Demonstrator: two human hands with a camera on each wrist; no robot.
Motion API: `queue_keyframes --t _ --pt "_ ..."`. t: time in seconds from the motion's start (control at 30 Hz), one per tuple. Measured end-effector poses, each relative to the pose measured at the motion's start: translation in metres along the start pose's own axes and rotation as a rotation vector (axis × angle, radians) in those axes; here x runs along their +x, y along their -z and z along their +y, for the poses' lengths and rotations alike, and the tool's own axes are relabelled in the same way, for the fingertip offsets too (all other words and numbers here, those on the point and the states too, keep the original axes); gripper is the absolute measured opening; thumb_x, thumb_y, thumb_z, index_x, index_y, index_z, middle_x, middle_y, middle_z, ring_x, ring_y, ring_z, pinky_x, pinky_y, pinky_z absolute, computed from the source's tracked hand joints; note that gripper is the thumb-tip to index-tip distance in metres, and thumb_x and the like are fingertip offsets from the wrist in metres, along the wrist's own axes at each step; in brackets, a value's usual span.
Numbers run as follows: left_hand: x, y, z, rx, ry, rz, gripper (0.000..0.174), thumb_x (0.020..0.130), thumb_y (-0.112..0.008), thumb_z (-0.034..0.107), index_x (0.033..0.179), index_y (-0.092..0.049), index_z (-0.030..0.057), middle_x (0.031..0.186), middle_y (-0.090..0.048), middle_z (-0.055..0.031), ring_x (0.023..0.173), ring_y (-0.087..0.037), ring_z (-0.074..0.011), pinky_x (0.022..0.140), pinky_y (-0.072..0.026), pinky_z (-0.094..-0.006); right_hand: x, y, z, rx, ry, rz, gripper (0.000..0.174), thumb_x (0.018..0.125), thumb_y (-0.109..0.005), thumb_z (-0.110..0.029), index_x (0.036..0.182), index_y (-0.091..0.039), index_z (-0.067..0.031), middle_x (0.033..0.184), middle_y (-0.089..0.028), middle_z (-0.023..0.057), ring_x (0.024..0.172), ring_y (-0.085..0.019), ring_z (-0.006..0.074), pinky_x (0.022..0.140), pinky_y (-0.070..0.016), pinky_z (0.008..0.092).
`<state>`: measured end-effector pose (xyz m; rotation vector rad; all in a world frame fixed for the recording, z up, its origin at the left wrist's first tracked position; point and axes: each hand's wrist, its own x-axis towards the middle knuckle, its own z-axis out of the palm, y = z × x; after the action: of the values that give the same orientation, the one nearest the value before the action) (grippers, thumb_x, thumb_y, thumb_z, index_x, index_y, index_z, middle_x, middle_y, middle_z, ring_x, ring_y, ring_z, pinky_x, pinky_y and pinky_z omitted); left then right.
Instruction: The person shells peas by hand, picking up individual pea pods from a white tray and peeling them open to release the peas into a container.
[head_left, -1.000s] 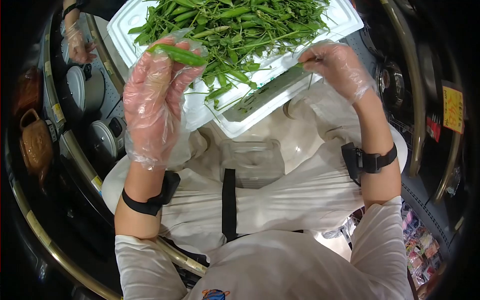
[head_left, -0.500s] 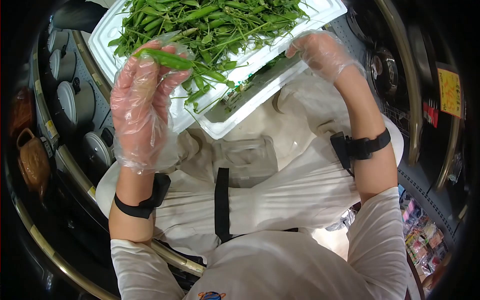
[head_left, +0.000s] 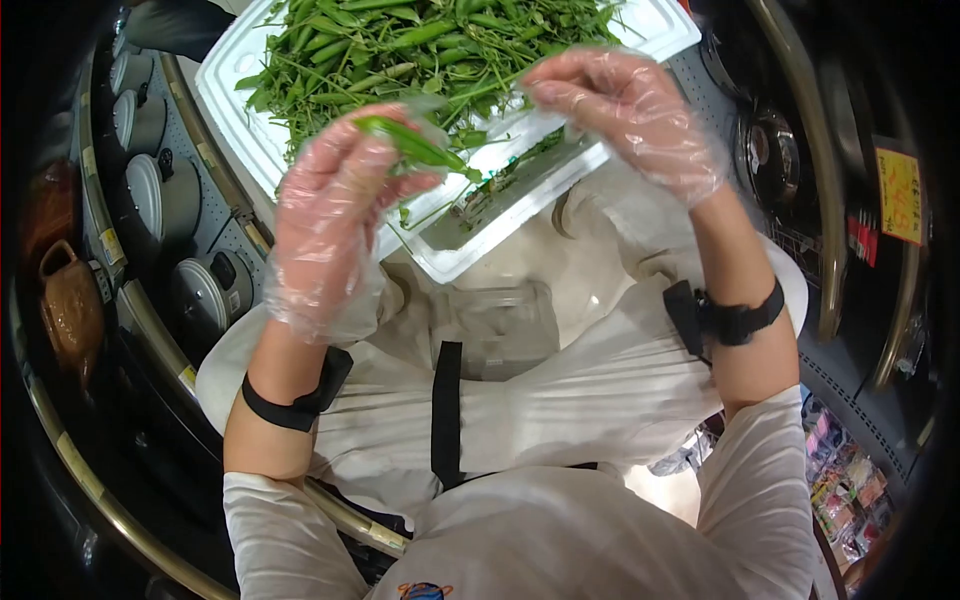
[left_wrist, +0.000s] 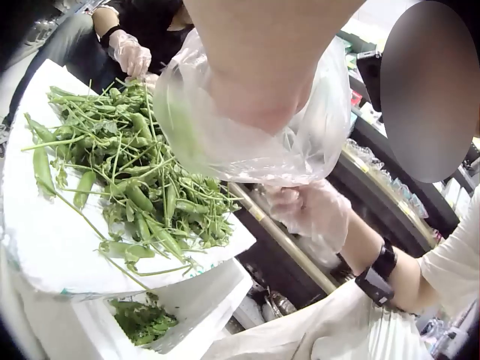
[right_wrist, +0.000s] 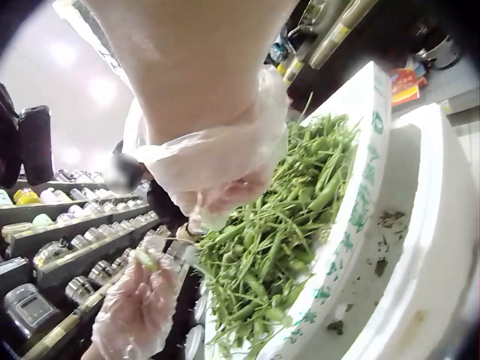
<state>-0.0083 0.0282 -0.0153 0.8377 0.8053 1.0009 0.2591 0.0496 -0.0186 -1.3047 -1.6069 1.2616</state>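
Green pea pods with stems (head_left: 430,50) are heaped on a white foam lid (head_left: 235,90). Below its near edge sits a white foam box (head_left: 455,262) with green scraps inside. My left hand (head_left: 335,215), in a clear plastic glove, holds a pod (head_left: 420,148) between thumb and fingers at the heap's near left. My gloved right hand (head_left: 640,120) is over the near right of the heap, thumb and fingertips together; whether a thin piece is between them I cannot tell. In the right wrist view the left hand (right_wrist: 139,307) has a pod (right_wrist: 146,260) in its fingers.
A clear plastic container (head_left: 497,325) lies between my legs. Shelves with pots (head_left: 160,195) run along the left, and pans (head_left: 770,155) stand on the right. Another person's gloved hand (left_wrist: 131,54) is at the heap's far side in the left wrist view.
My right hand has moved left and up from the foam box's edge to the heap. My left hand, still holding the pod, has shifted right and slightly down.
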Motion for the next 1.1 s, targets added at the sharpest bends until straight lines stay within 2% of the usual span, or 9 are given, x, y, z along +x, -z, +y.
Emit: queue_keyframes --t 0.07,0.17,0.27,0.5,0.57,0.67,0.87,0.93,1.1 --pt "-0.001 -0.002 -0.002 0.059 0.089 -0.015 0.029 0.099 -0.055 0.014 0.123 -0.055 -0.0007 0.112 -0.062 -0.0116 0.106 -0.063 -0.0232 0.087 -0.0565 -0.0363 0.0 -0.011 -0.03 0.216 -0.198 -0.098 0.021 0.09 -0.069 -0.019 0.101 -0.071 -0.0008 0.089 -0.071 0.0063 0.074 -0.063 0.0094 0.066 -0.0519 0.0245" --pt "-0.002 -0.002 -0.004 0.078 0.095 0.008 0.026 0.097 -0.057 0.012 0.12 -0.059 -0.0014 0.111 -0.063 -0.0091 0.098 -0.064 -0.0189 0.085 -0.0577 -0.0364 -0.002 -0.033 -0.042 0.389 -0.256 -0.119 0.021 0.087 -0.072 -0.019 0.098 -0.071 -0.0009 0.084 -0.07 0.0057 0.068 -0.062 0.0083 0.06 -0.05 0.0224" --pt "-0.003 0.004 -0.009 0.066 0.107 0.041 0.025 0.094 -0.062 0.008 0.117 -0.062 -0.0017 0.111 -0.064 -0.0093 0.092 -0.065 -0.0165 0.082 -0.059 -0.0348 -0.001 -0.046 -0.047 0.334 -0.374 -0.16 0.018 0.086 -0.074 -0.019 0.095 -0.071 -0.0042 0.076 -0.066 0.0 0.061 -0.055 0.0049 0.056 -0.0432 0.0207" --pt "-0.01 0.017 -0.019 -0.104 0.077 0.166 0.02 0.087 -0.068 -0.002 0.106 -0.063 -0.0001 0.105 -0.068 -0.012 0.09 -0.068 -0.0198 0.076 -0.0613 -0.0349 0.009 -0.067 -0.044 0.333 -0.323 -0.114 0.023 0.082 -0.078 -0.022 0.09 -0.073 -0.0007 0.075 -0.068 0.0047 0.062 -0.06 0.0077 0.056 -0.0487 0.0222" --pt "-0.013 0.024 -0.023 -0.112 0.063 0.177 0.021 0.087 -0.068 -0.002 0.107 -0.063 -0.0007 0.104 -0.068 -0.0121 0.091 -0.068 -0.0195 0.077 -0.0614 -0.0346 0.01 -0.074 -0.045 0.34 -0.325 -0.105 0.022 0.082 -0.078 -0.021 0.091 -0.073 -0.0009 0.076 -0.068 0.0049 0.062 -0.06 0.0077 0.057 -0.0493 0.0221" --pt "-0.016 0.024 -0.019 -0.088 0.064 0.204 0.019 0.089 -0.066 0.0 0.109 -0.063 0.0 0.102 -0.068 -0.0113 0.09 -0.068 -0.019 0.078 -0.0611 -0.0355 0.014 -0.082 -0.049 0.363 -0.413 -0.102 0.021 0.084 -0.076 -0.019 0.094 -0.07 -0.0014 0.077 -0.066 0.0008 0.062 -0.056 0.0054 0.055 -0.043 0.0196" --pt "-0.024 0.024 -0.016 -0.011 0.06 0.293 0.021 0.091 -0.065 0.003 0.112 -0.063 0.0 0.104 -0.068 -0.0105 0.091 -0.067 -0.0186 0.079 -0.0602 -0.0362 0.02 -0.095 -0.051 0.332 -0.425 -0.15 0.019 0.087 -0.074 -0.018 0.094 -0.07 -0.0008 0.078 -0.067 0.0023 0.064 -0.059 0.0064 0.057 -0.0468 0.0195" --pt "-0.026 0.025 -0.016 0.036 0.04 0.313 0.022 0.092 -0.065 0.004 0.113 -0.063 -0.0007 0.104 -0.068 -0.0103 0.092 -0.067 -0.0182 0.079 -0.06 -0.0359 0.018 -0.099 -0.048 0.333 -0.308 -0.134 0.02 0.087 -0.071 -0.017 0.091 -0.07 0.0024 0.074 -0.069 0.0054 0.062 -0.063 0.0084 0.056 -0.0504 0.022" --pt "-0.026 0.028 -0.012 0.047 0.046 0.294 0.022 0.089 -0.07 0.005 0.109 -0.066 -0.0036 0.1 -0.069 -0.0094 0.085 -0.065 -0.0129 0.075 -0.056 -0.0267 0.018 -0.105 -0.043 0.329 -0.315 -0.136 0.018 0.09 -0.067 -0.015 0.094 -0.068 0.0028 0.077 -0.067 0.0057 0.063 -0.063 0.009 0.057 -0.0505 0.0228"
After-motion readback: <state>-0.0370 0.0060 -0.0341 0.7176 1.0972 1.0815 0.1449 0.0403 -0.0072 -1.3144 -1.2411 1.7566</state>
